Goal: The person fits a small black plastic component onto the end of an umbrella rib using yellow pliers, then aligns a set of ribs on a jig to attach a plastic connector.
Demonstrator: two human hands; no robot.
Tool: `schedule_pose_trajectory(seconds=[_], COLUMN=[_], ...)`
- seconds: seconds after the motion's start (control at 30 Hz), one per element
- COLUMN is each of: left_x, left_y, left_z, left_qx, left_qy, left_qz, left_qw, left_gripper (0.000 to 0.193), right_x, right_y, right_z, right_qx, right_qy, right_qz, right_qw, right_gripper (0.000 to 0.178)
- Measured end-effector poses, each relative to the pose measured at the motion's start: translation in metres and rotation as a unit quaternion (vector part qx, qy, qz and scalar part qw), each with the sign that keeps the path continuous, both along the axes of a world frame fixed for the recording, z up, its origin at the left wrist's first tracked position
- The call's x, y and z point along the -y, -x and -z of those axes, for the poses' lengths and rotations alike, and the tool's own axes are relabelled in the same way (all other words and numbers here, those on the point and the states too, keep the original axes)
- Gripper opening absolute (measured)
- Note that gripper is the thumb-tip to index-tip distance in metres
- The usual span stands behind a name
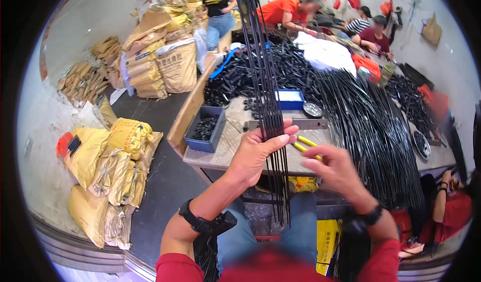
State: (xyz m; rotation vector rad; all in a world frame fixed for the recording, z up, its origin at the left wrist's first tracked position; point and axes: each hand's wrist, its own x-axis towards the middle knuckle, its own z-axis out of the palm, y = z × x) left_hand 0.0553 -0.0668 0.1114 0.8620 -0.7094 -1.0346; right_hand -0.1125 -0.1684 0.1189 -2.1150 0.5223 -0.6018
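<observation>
My left hand (pixel 254 154) is closed around a bundle of long thin black rods (pixel 261 76). The rods stand nearly upright in front of me, their lower ends hanging over my lap. My right hand (pixel 333 167) is just right of the bundle, fingers loosely curled with a gap between thumb and forefinger. It looks slightly blurred and I see nothing held in it. Behind its fingertips are yellow-handled pliers (pixel 304 142) on the worktable (pixel 233 154). A flat metal bar (pixel 310 124) lies beyond them, partly hidden by the rods and my left hand.
A blue-grey bin (pixel 205 129) of small black parts sits at the table's left corner. Heaped black parts (pixel 295 56) cover the back; many black rods (pixel 371 126) lie right. A blue tray (pixel 290 99) stands mid-table. Sacks (pixel 120 157) are stacked left. Several people work nearby.
</observation>
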Motion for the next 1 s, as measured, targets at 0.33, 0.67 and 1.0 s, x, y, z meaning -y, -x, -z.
schedule_pose_trajectory(seconds=[0.33, 0.67, 1.0], left_x=[0.004, 0.002, -0.049], left_y=[0.022, 0.011, -0.014], left_z=[0.001, -0.008, -0.043], left_qx=[-0.047, 0.008, 0.563], left_qy=[0.026, -0.007, -0.071], left_qz=[0.013, 0.017, -0.289], left_qw=[0.998, 1.000, 0.771], left_gripper=[0.035, 0.037, 0.034], right_x=[-0.018, -0.043, -0.039], right_y=[-0.037, -0.044, -0.029], right_z=[0.032, 0.039, 0.001], right_qx=[0.188, 0.203, 0.117], right_qy=[-0.222, -0.303, -0.335], right_qz=[-0.045, -0.113, -0.178], right_qw=[0.956, 0.924, 0.918], right_gripper=[0.012, 0.021, 0.022])
